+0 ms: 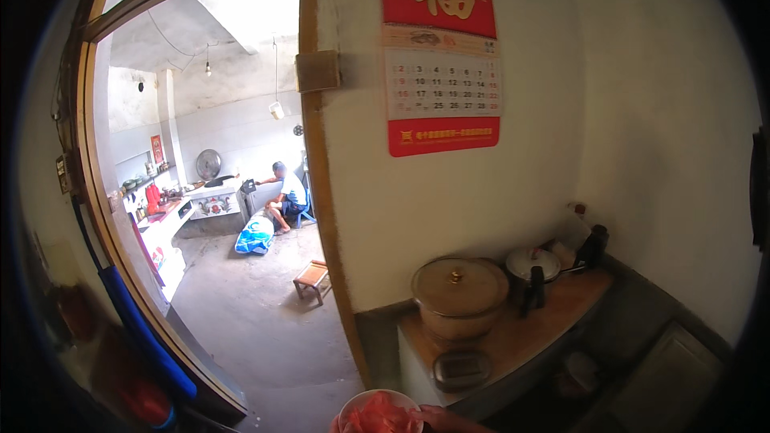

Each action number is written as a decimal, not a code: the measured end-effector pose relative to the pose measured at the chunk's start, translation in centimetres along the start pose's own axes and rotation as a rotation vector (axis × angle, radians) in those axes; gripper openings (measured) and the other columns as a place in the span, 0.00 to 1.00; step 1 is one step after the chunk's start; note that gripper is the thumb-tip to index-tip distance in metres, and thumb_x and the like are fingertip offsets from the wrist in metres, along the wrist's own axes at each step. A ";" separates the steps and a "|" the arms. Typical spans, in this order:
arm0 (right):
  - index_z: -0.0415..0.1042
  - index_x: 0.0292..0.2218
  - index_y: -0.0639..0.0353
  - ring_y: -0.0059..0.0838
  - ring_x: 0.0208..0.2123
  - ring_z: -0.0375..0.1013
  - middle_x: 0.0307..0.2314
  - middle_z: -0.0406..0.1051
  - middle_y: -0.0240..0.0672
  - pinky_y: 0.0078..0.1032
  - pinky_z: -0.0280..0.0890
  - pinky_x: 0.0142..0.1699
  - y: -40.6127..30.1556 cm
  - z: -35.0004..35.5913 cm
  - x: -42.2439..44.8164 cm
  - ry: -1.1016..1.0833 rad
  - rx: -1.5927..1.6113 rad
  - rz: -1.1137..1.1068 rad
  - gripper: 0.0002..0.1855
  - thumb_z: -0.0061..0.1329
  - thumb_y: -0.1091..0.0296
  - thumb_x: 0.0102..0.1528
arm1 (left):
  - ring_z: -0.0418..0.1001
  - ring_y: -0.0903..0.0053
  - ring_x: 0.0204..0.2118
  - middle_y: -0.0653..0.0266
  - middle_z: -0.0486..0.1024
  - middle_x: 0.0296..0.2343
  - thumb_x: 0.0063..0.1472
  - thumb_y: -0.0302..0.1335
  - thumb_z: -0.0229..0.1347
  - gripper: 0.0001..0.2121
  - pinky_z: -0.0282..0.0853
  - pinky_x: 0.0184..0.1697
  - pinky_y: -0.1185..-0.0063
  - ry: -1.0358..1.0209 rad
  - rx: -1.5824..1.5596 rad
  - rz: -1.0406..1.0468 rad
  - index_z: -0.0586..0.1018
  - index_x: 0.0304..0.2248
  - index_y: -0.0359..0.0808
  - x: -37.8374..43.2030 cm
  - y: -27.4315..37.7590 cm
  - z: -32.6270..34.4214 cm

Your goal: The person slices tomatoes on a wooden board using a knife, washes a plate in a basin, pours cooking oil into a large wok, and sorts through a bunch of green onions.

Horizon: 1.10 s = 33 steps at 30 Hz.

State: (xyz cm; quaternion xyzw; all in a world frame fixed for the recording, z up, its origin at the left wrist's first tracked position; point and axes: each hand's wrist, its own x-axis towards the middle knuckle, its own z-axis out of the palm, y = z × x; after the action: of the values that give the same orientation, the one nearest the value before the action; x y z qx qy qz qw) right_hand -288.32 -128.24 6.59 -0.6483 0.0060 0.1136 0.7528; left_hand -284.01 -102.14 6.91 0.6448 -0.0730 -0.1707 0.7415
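Observation:
At the bottom edge, a pale round bowl (344, 414) holds a heap of glossy red pieces (380, 414); whether they are food or thin plastic is hard to tell. My right hand (442, 419) grips the bowl's right rim, its fingers over the edge. On the opposite side, only a sliver of my left hand (334, 424) shows against the bowl, the rest cut off by the frame. Beyond the bowl stands a wooden-topped cabinet (517, 346), bearing a large lidded pot (460, 297), a smaller lidded pan (533, 264) and a dark oval dish (462, 371).
An open doorway with a wooden frame (329, 192) leads left to a bright kitchen. There, a person (291, 192) sits on a blue chair by a stove (215, 203) and a blue-white sack (255, 234). A low wooden stool (311, 274) stands inside. A calendar (442, 72) hangs on the wall.

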 end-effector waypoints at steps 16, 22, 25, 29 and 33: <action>0.68 0.39 0.64 0.15 0.28 0.68 0.28 0.71 0.29 0.17 0.64 0.34 -8.1 10.4 15.1 0.088 -0.067 0.209 0.14 0.40 0.62 0.59 | 0.66 0.79 0.45 0.61 0.69 0.43 0.61 0.26 0.45 0.19 0.61 0.50 0.80 0.179 0.001 0.067 0.61 0.51 0.29 7.4 8.2 -12.0; 0.67 0.41 0.65 0.16 0.31 0.68 0.31 0.71 0.31 0.16 0.63 0.38 -8.0 8.9 27.0 0.069 -0.038 0.202 0.14 0.37 0.64 0.60 | 0.65 0.80 0.46 0.61 0.68 0.44 0.62 0.28 0.47 0.21 0.60 0.50 0.80 0.151 -0.136 0.076 0.59 0.52 0.28 17.8 8.8 -16.3; 0.67 0.41 0.66 0.16 0.32 0.68 0.32 0.71 0.31 0.16 0.63 0.39 -8.3 8.3 34.3 0.063 -0.093 0.146 0.15 0.36 0.65 0.60 | 0.65 0.78 0.47 0.59 0.68 0.45 0.61 0.27 0.48 0.22 0.60 0.51 0.79 0.272 0.086 0.087 0.59 0.52 0.27 23.4 8.5 -19.1; 0.68 0.36 0.67 0.15 0.31 0.65 0.28 0.70 0.31 0.17 0.62 0.37 -11.6 9.0 44.4 0.043 -0.228 -0.024 0.13 0.35 0.66 0.60 | 0.64 0.77 0.48 0.57 0.67 0.45 0.60 0.26 0.49 0.24 0.59 0.52 0.79 0.328 -0.007 0.090 0.57 0.53 0.26 30.4 11.4 -22.9; 0.68 0.36 0.67 0.15 0.30 0.65 0.27 0.70 0.30 0.17 0.62 0.36 -13.1 10.2 53.8 0.013 -0.225 0.017 0.14 0.35 0.65 0.61 | 0.61 0.80 0.50 0.62 0.64 0.48 0.61 0.26 0.48 0.24 0.56 0.54 0.80 0.310 -0.121 0.086 0.56 0.54 0.28 36.6 15.7 -27.1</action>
State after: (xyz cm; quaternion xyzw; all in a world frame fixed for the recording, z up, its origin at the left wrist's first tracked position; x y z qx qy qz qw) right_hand -234.95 -111.21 12.54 -0.7294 0.0036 0.1159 0.6742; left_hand -238.50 -87.87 13.95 0.6140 0.0249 -0.0413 0.7879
